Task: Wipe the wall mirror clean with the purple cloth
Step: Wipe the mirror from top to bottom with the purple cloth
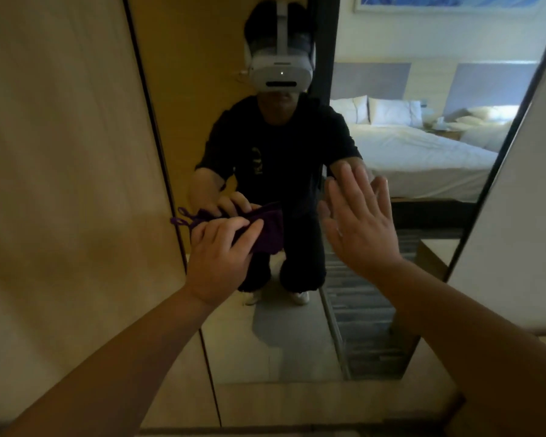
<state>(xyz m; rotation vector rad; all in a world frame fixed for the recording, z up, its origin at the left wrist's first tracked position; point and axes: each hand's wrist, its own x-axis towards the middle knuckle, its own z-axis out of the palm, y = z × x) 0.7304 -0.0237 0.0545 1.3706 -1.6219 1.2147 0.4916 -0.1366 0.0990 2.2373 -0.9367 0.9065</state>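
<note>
A tall wall mirror [297, 342] in a thin dark frame fills the middle of the head view. My left hand [218, 263] presses a dark purple cloth [267, 236] against the glass near the mirror's left edge, at about mid height. A small loop of the cloth sticks out to the left. My right hand [360, 222] is flat, fingers spread, held up at the glass to the right of the cloth, and holds nothing. The mirror shows a person in dark clothes with a white headset, crouched in front of it.
A beige wall panel [60, 184] lies left of the mirror and a white wall [517, 231] lies to its right. The reflection shows beds with white linen and a striped carpet behind me. A wooden ledge [297, 408] runs below the mirror.
</note>
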